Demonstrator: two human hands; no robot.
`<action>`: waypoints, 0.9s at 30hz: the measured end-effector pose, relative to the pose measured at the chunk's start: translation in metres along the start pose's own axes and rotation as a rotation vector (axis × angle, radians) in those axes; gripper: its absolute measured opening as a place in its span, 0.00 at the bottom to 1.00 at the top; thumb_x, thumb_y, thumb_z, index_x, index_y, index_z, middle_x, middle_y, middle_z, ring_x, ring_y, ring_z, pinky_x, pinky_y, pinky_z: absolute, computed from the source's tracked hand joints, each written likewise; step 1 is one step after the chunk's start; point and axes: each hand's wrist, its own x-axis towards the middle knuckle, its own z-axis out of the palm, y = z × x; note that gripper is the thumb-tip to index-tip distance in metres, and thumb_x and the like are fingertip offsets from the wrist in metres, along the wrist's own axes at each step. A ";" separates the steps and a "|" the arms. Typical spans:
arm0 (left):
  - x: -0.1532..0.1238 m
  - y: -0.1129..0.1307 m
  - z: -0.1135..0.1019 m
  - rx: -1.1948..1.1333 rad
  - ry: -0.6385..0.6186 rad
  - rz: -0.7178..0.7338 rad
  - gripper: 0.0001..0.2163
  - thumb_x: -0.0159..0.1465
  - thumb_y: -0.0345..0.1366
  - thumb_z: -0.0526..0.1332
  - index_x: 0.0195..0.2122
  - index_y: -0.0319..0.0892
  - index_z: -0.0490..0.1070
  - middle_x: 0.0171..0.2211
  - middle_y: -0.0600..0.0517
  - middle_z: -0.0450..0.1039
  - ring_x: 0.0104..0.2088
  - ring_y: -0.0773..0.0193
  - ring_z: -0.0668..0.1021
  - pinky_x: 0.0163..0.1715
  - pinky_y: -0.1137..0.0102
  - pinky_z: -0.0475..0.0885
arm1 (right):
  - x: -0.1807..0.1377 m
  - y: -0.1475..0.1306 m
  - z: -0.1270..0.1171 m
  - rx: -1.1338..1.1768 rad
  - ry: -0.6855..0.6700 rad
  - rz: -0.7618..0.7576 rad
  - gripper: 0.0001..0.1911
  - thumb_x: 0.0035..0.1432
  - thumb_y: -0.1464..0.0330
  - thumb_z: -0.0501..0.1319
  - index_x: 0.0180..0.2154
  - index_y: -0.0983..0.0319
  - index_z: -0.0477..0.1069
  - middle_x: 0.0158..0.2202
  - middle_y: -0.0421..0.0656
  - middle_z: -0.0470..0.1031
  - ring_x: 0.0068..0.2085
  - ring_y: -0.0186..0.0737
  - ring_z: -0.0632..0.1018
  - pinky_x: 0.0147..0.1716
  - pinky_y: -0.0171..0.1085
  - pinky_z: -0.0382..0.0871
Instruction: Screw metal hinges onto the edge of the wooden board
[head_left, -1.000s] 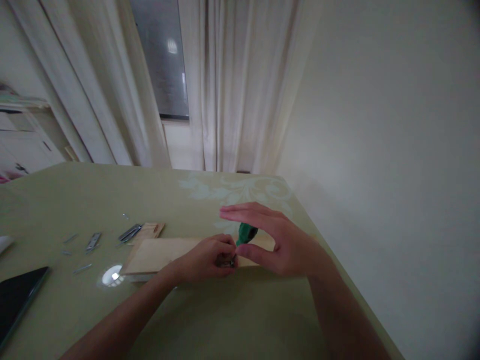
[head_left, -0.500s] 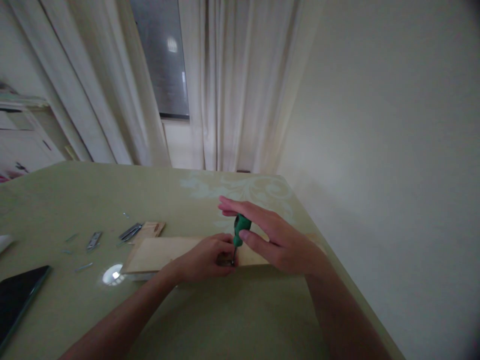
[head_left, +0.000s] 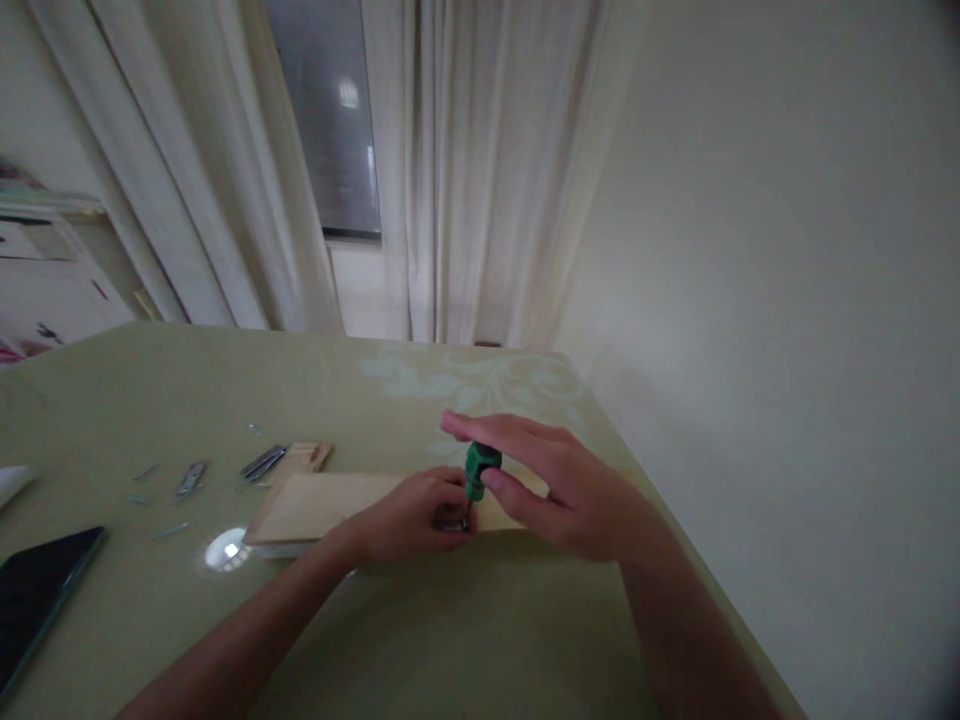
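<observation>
Gripping a small silvery metal fitting (head_left: 454, 523) at the edge of a flat pale wooden board (head_left: 322, 507) with the left hand (head_left: 412, 515); loosely holding an upright green-and-black screwdriver (head_left: 477, 472) with the right hand (head_left: 566, 485).

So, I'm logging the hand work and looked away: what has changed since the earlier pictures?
The green screwdriver has swung from leaning right to nearly upright, and the right hand's thumb has shifted up. Nothing was visibly taken up or let go. The left hand stays at the small metal part; the wooden board lies as before.
</observation>
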 end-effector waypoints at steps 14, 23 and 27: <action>-0.001 0.005 -0.001 0.001 0.009 -0.015 0.06 0.61 0.26 0.65 0.37 0.42 0.79 0.36 0.54 0.72 0.34 0.65 0.72 0.34 0.72 0.65 | -0.002 0.002 -0.002 0.028 0.020 -0.030 0.26 0.75 0.71 0.64 0.70 0.57 0.68 0.66 0.47 0.78 0.66 0.42 0.77 0.65 0.41 0.70; 0.000 -0.001 0.002 0.026 0.025 -0.018 0.04 0.61 0.28 0.67 0.36 0.41 0.78 0.36 0.53 0.73 0.35 0.64 0.72 0.34 0.72 0.65 | 0.002 -0.002 0.012 -0.271 0.206 0.011 0.14 0.71 0.59 0.69 0.49 0.62 0.82 0.39 0.47 0.80 0.43 0.46 0.79 0.44 0.43 0.76; -0.001 -0.003 0.002 0.015 0.005 -0.026 0.06 0.62 0.28 0.68 0.39 0.42 0.81 0.39 0.53 0.73 0.35 0.65 0.73 0.35 0.72 0.66 | -0.002 -0.003 0.000 -0.092 0.049 0.056 0.24 0.75 0.69 0.63 0.69 0.59 0.68 0.64 0.49 0.78 0.64 0.45 0.77 0.64 0.45 0.71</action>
